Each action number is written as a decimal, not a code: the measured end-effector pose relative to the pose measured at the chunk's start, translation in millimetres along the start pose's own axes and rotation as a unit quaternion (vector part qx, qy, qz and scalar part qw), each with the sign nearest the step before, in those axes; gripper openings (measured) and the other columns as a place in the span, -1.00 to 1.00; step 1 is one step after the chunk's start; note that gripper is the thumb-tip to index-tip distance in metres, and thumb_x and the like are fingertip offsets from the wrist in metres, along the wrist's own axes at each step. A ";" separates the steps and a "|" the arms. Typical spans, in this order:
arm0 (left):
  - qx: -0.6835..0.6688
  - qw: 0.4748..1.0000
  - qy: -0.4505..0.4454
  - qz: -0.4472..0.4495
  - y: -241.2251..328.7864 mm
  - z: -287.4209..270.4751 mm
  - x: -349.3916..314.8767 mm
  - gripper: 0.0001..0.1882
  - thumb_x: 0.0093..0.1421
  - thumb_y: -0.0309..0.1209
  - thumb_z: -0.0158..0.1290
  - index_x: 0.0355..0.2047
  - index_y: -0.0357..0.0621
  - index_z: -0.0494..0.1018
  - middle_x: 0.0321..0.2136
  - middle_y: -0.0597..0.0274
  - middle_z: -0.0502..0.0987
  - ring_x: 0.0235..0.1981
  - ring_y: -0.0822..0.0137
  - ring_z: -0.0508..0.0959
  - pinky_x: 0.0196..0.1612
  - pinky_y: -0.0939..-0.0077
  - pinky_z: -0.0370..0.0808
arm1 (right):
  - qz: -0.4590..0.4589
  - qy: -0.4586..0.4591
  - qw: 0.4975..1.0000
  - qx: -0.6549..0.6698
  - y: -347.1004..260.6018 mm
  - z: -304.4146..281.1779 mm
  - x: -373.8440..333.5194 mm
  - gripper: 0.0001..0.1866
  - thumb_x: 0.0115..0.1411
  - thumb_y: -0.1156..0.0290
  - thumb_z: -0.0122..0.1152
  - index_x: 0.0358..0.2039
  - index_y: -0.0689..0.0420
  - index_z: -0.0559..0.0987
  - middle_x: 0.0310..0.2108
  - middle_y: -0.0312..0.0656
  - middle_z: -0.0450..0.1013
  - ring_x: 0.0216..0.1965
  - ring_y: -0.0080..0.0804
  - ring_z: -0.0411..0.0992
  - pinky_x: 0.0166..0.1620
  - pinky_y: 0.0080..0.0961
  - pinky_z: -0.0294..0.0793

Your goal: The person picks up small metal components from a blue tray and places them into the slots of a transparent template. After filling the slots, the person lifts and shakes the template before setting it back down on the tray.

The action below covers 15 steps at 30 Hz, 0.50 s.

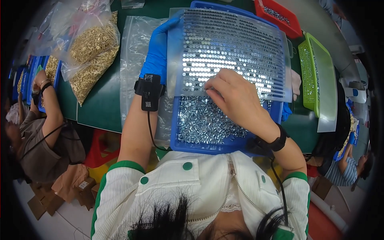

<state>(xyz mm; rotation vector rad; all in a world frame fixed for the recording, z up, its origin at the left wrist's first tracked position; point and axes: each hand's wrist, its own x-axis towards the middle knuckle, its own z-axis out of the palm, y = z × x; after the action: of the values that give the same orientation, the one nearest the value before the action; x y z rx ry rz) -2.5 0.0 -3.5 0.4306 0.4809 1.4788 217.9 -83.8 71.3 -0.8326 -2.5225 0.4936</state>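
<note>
A clear perforated plate [236, 44] lies tilted over a blue tray [174, 138]; rows of small shiny metal pieces sit in its holes, and some holes are bare. My left hand [157, 52], in a blue glove, holds the plate's left edge, with its fingers partly hidden. Bare, my right hand [236, 94] is over the plate's lower part, thumb and fingertips drawn together in a pinch; what is between them, if anything, is too small to make out. Loose small silver metal pieces [204, 124] fill the near part of the tray below the plate.
Clear bags of brass-coloured pieces [94, 48] stand at the left on the green table [98, 108]. A flat clear bag [136, 52] lies beside the tray. A red bin [280, 18] and a green basket [308, 76] are at the right. Other people [44, 124] work at both sides.
</note>
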 end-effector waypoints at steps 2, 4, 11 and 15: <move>0.000 1.000 -0.022 0.002 0.2 1.6 -0.4 -0.58 0.15 -0.45 -0.12 0.04 -0.29 0.28 -0.06 0.09 0.43 -0.08 0.26 0.46 0.05 0.48 0.34 | 0.001 -0.008 1.000 0.001 -1.4 3.0 1.2 -0.87 -0.06 0.50 0.22 -0.45 0.11 0.48 -0.50 -0.25 0.32 -0.44 -0.29 0.37 -0.45 -0.44 0.37; 0.000 0.999 -0.033 0.003 0.2 1.5 -0.8 -0.58 0.15 -0.45 -0.12 0.04 -0.29 0.28 -0.07 0.09 0.43 -0.09 0.26 0.46 0.05 0.48 0.35 | 0.006 -0.023 1.000 0.002 -2.2 4.4 1.6 -0.87 -0.06 0.50 0.22 -0.45 0.12 0.47 -0.48 -0.25 0.33 -0.45 -0.30 0.38 -0.46 -0.45 0.37; 0.017 1.000 -0.007 -0.001 -0.6 6.4 -3.5 -0.59 0.16 -0.42 -0.12 0.02 -0.30 0.29 -0.07 0.09 0.43 -0.09 0.27 0.46 0.03 0.49 0.37 | 0.044 -0.023 0.996 0.077 1.1 -1.8 1.0 -0.91 0.03 0.50 0.16 -0.42 0.15 0.46 -0.47 -0.26 0.34 -0.46 -0.43 0.37 -0.47 -0.54 0.35; 0.022 1.000 0.008 0.011 0.5 0.7 -0.7 -0.59 0.16 -0.41 -0.11 0.02 -0.29 0.29 -0.09 0.09 0.44 -0.11 0.27 0.47 0.03 0.49 0.37 | 0.186 0.002 0.898 0.399 13.5 -25.3 -7.4 -0.95 0.12 0.49 0.08 -0.40 0.18 0.45 -0.42 -0.30 0.36 -0.48 -0.56 0.34 -0.47 -0.61 0.33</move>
<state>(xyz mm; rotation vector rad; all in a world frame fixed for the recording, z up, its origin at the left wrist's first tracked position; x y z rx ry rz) -2.5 -0.7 -2.6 0.4596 0.5236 1.4963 242.3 -73.3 84.3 -0.9442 -1.8475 1.5070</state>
